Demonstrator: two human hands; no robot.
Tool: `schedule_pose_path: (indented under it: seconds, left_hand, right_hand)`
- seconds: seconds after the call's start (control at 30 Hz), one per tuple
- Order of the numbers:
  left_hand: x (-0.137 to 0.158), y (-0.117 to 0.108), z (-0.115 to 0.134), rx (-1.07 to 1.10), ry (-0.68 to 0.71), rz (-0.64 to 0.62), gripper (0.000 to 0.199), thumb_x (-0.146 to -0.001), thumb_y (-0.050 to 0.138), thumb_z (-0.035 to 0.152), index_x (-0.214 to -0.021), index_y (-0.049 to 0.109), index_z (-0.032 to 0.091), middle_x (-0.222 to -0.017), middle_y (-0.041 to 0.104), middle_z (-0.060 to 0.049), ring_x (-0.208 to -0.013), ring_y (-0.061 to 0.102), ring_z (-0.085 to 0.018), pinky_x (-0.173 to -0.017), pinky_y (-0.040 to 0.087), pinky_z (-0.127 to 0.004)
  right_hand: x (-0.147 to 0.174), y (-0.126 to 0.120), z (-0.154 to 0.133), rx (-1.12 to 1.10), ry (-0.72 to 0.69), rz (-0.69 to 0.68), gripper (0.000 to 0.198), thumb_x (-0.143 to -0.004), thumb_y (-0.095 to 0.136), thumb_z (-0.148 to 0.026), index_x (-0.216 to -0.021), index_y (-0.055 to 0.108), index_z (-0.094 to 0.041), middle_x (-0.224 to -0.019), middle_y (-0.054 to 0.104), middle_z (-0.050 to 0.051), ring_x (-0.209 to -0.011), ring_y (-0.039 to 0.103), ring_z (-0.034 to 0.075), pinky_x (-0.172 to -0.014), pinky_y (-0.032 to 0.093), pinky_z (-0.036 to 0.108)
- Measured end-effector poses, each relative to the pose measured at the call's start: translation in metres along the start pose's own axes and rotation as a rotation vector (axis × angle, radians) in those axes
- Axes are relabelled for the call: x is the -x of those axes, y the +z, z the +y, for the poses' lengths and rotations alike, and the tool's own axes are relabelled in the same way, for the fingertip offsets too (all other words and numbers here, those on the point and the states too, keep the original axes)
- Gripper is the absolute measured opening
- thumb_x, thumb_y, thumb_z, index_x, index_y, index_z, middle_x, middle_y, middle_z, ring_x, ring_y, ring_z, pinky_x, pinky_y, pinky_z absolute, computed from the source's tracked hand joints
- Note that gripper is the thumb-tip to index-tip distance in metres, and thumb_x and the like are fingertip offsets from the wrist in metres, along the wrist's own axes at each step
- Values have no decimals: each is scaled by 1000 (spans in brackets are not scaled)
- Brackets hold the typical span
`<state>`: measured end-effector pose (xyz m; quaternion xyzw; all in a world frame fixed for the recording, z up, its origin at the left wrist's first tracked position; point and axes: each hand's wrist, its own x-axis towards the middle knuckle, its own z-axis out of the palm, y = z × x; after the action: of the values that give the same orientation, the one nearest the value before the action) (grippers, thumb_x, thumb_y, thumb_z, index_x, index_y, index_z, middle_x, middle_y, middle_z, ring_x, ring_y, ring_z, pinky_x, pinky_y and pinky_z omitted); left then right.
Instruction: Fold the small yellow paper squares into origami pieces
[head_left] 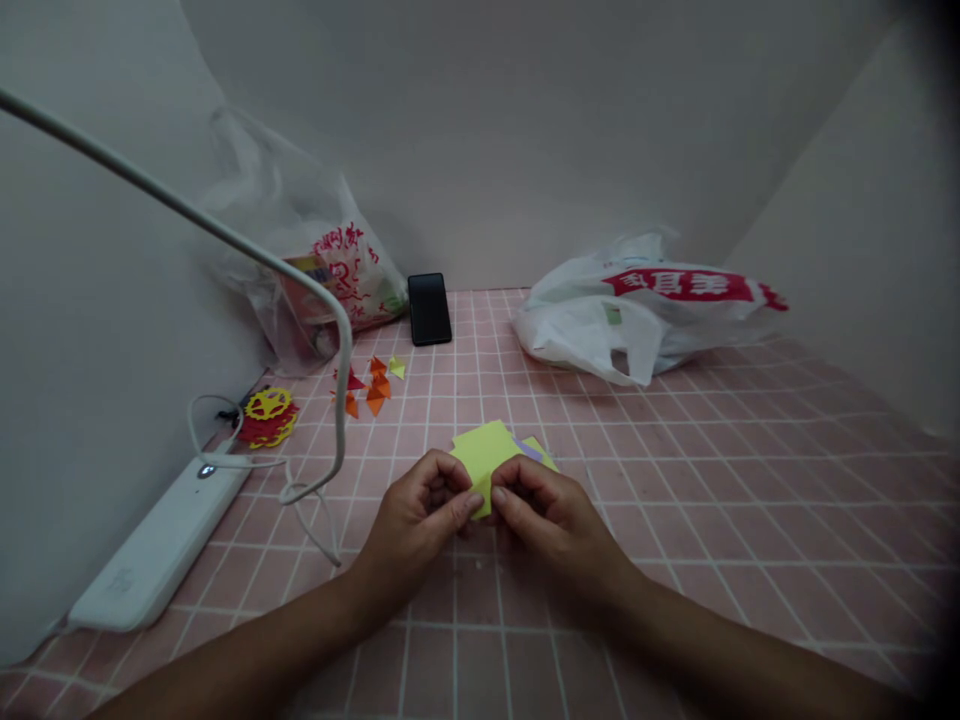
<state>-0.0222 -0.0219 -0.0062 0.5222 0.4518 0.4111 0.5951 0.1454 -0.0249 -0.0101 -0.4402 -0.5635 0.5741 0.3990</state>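
Observation:
Just in front of me, my left hand (431,500) and my right hand (536,500) meet with thumbs and fingertips pinched. Between them is a small piece of yellow paper (482,497), gripped from both sides. Right behind my fingers lie more yellow sheets (486,440) on the table, and where the held piece ends against them is hard to make out. A purple sheet (527,450) sticks out at the right of this pile. Farther off to the left stand several small folded paper figures, among them orange ones (377,385), a red one (354,380) and a yellow one (397,368).
A pink gridded cloth (712,560) covers the table. White plastic bags stand at the back left (345,250) and back right (600,310), with a black phone (430,310) between. At left are red and yellow cut-outs (268,418), a white power strip (161,545) and a cable (341,390).

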Motion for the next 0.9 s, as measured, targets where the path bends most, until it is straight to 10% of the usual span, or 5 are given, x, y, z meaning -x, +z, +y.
schedule_pose_path:
  seconds: [0.9]
  left_hand:
    - [-3,-2,-6,180,-129,-11,25,-72,77,32,-72,56,17,-61,59,4,-55,52,-9,-57,39,-22]
  right_hand:
    - [3,-1,5,94,-46,7,14,-89,51,-28,-77,52,-20,-63,54,-1,-56,48,13,-54,37,27]
